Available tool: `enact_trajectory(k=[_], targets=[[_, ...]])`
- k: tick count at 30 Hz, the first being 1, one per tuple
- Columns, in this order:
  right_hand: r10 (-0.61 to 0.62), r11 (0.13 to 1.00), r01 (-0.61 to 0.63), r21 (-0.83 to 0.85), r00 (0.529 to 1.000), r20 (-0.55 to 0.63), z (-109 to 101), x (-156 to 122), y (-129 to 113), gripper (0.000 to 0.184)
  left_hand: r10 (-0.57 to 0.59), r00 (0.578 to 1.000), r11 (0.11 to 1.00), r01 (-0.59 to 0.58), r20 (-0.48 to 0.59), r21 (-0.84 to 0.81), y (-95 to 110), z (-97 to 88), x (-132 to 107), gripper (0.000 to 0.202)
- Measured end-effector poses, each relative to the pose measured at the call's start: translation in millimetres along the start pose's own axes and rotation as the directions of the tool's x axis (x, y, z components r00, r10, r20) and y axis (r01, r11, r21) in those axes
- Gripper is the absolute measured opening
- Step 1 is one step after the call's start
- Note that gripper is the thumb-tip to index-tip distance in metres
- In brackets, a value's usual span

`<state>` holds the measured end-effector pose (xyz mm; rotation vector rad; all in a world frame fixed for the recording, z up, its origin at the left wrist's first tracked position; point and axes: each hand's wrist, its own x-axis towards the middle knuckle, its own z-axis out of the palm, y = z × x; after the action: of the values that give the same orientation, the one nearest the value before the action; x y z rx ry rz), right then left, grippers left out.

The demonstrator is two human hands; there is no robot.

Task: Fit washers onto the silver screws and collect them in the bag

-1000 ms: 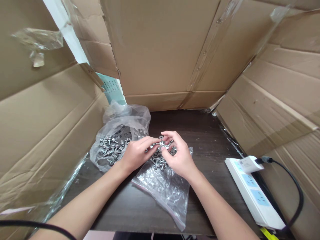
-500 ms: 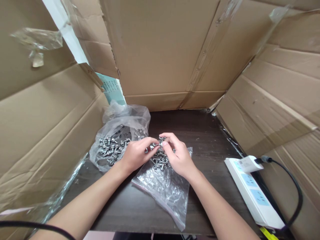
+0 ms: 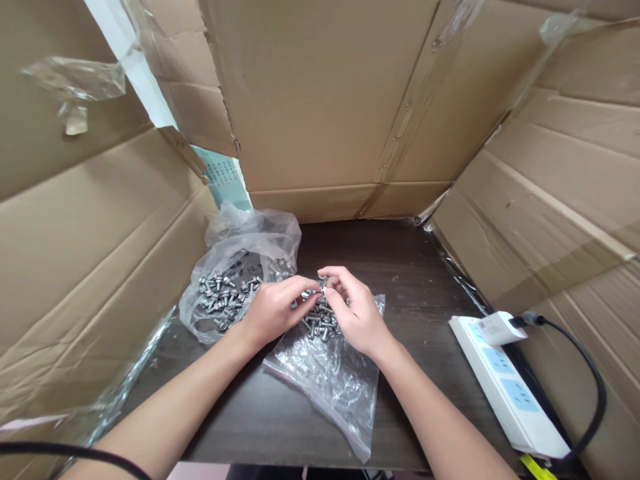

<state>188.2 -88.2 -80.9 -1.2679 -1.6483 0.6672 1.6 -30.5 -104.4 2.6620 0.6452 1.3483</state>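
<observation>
Loose bolts (image 3: 323,327) lie on the flat bag (image 3: 345,390); above them, the right hand (image 3: 359,315) has drawn its fingers in, and it and the left hand (image 3: 273,305) pinch one small metal piece (image 3: 323,291), apparently steadying it. Beyond, leftward, a second bag (image 3: 273,227) holds similar bolts (image 3: 225,297).

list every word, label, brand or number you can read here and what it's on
No text is sharp enough to quote.
Teal sheet at the cardboard gap: rows of dark characters, too small to read.
Bag of bolts: dark marks showing in or on it, too blurred to read.
White plug on the power strip: a small printed patch, too small to read.
</observation>
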Motion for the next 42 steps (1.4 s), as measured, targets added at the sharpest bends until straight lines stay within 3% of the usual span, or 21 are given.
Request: enact_trajectory(k=[13, 18, 23, 34, 39, 42], targets=[[0.054, 0.999, -0.055, 0.002, 0.998, 0.024, -0.6, 0.0, 0.8, 0.031, 0.013, 1.000, 1.000, -0.013, 0.007, -0.006, -0.5, 1.2, -0.5, 0.005], [-0.016, 0.999, 0.016, 0.028, 1.000, -0.003, -0.8, 0.6, 0.3, 0.026, 0.009, 1.000, 1.000, -0.009, 0.006, 0.007, -0.5, 0.1, 0.5, 0.005], [0.046, 0.999, -0.046, 0.006, 0.999, 0.004, -0.5, 0.4, -1.2, 0.027, 0.000, 1.000, 1.000, 0.000, 0.013, 0.002, -0.1, -0.6, 1.3, 0.005], [0.007, 1.000, -0.007, 0.002, 0.999, 0.036, -0.2, 1.0, 0.2, 0.028, -0.029, 0.999, 1.000, 0.029, 0.027, -0.001, -3.4, 2.5, -2.1, 0.005], [0.089, 0.996, -0.087, -0.033, 0.995, 0.051, -1.1, 0.4, -1.5, 0.032, -0.015, 1.000, 1.000, 0.015, 0.027, 0.003, -3.4, 2.4, -1.5, 0.007], [0.066, 0.998, -0.066, -0.012, 0.998, 0.025, -1.4, 0.1, -1.6, 0.028, -0.016, 1.000, 1.000, 0.016, 0.023, 0.004, -2.8, 2.1, -1.5, 0.008]])
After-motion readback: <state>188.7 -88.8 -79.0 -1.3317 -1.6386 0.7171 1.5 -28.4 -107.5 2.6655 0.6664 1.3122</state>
